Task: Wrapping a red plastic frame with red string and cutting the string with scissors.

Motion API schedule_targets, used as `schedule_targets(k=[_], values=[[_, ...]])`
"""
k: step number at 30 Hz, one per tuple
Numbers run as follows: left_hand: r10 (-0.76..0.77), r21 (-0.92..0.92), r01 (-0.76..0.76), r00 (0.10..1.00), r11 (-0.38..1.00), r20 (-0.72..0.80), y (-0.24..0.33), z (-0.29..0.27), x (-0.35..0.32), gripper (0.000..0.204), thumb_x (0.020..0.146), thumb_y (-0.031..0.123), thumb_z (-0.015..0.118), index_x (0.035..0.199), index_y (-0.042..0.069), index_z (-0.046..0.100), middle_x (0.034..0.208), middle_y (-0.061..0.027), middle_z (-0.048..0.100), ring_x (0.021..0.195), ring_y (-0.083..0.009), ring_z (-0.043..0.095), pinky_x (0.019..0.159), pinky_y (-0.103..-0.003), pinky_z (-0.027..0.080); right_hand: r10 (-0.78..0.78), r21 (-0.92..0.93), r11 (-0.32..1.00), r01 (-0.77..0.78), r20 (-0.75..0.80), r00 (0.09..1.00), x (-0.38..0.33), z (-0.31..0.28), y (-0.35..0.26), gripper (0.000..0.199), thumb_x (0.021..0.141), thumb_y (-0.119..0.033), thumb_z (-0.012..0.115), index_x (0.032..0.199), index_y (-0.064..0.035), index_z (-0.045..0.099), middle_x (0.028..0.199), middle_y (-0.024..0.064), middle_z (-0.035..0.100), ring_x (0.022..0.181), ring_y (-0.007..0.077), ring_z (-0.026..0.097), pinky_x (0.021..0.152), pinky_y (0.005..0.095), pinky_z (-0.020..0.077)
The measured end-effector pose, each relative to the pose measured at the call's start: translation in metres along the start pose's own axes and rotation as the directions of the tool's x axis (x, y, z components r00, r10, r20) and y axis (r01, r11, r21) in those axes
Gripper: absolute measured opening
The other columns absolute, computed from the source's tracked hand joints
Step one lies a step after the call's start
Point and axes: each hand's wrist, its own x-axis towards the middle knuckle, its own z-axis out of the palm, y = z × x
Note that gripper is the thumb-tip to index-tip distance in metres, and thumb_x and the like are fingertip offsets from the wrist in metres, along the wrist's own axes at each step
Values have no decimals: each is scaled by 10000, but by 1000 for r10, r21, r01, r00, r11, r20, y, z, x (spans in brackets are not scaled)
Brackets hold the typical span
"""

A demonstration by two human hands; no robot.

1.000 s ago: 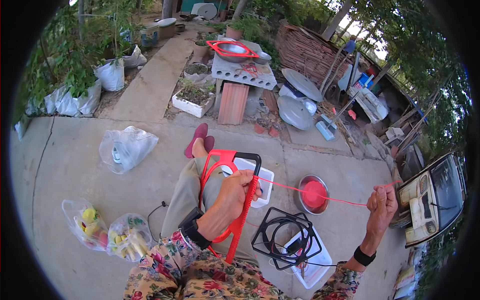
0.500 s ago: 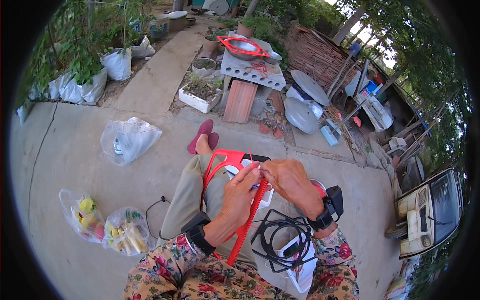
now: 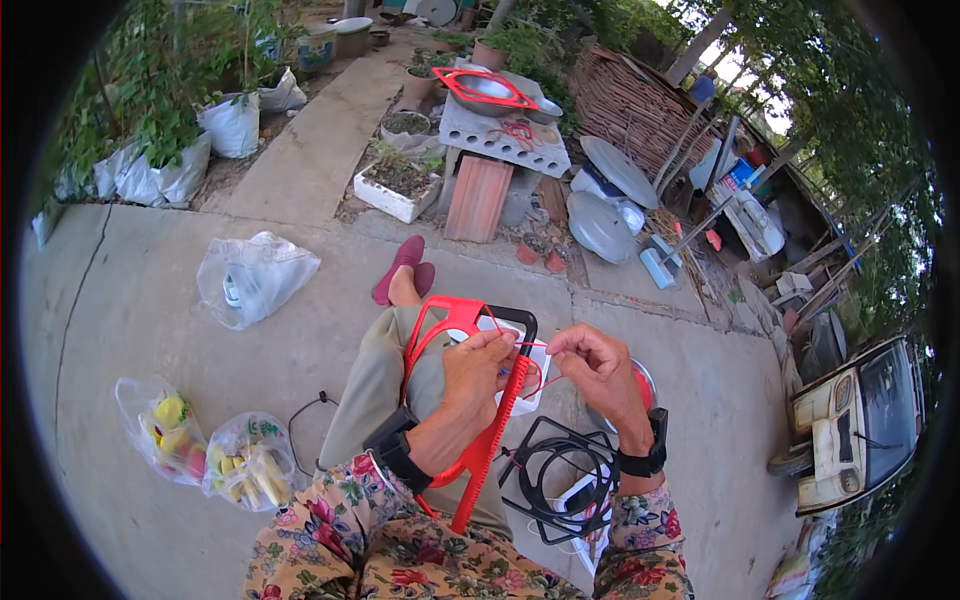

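A red frame (image 3: 448,316) with a toothed edge lies across my lap, its strip slanting down toward my body. My left hand (image 3: 475,378) pinches a thin red cord (image 3: 532,345) at the frame's upper corner and steadies the frame there. To the right, my right hand (image 3: 603,378) holds the cord between thumb and fingers, and a short length stretches between the hands. A loop of cord hangs beside the strip. Part of a black frame (image 3: 524,318) and a white container (image 3: 530,398) show behind the red strip. My left fingertips are partly hidden.
A black ring-shaped frame (image 3: 560,480) rests over white items right of my lap. Behind my right wrist sits a round metal bowl (image 3: 650,385) with something red. Bags of fruit (image 3: 250,465) and a white plastic bag (image 3: 262,280) lie left. Another red frame (image 3: 485,90) tops a concrete slab (image 3: 490,140).
My right hand has moved right, away from my left, drawing the red cord out between them. Its palm has turned up more. The left hand stays at the frame's corner.
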Motion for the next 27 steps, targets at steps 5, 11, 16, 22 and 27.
schedule_targets(k=[5,11,16,22,27], values=[[-56,101,56,998,993,1,-3,0,4,165,930,100,519,1006,-44,544,823,-147,621,680,-263,657,602,-378,589,-196,-242,956,166,-106,975,-5,23,28,161,853,-5,577,995,25,647,771,-1,549,623,56,500,540,214,414],[-133,256,121,991,959,27,7,2,0,173,924,71,445,993,-52,546,801,-176,628,662,-296,664,618,-402,595,-144,39,987,156,-225,964,-1,44,48,171,876,7,577,1034,5,639,802,9,544,709,75,497,600,223,399],[-268,316,247,963,916,25,15,-1,3,204,913,80,436,979,-76,551,805,-191,632,667,-323,666,612,-412,586,-65,150,984,100,-222,973,-2,48,55,132,881,-2,574,992,0,646,823,10,555,733,68,515,628,206,411],[-177,289,154,983,945,54,13,2,-11,226,941,91,402,988,-74,549,868,-185,641,753,-310,670,676,-402,580,-71,45,995,83,-226,971,-5,38,58,76,859,-37,611,920,-13,650,856,30,593,759,91,549,640,217,427],[-177,107,159,965,981,193,4,-14,-14,241,966,114,428,1111,-66,496,929,-175,633,840,-288,666,717,-373,571,-214,-248,956,155,-232,949,-33,7,17,78,823,-72,655,890,-33,644,1045,48,603,911,165,576,725,292,439]])
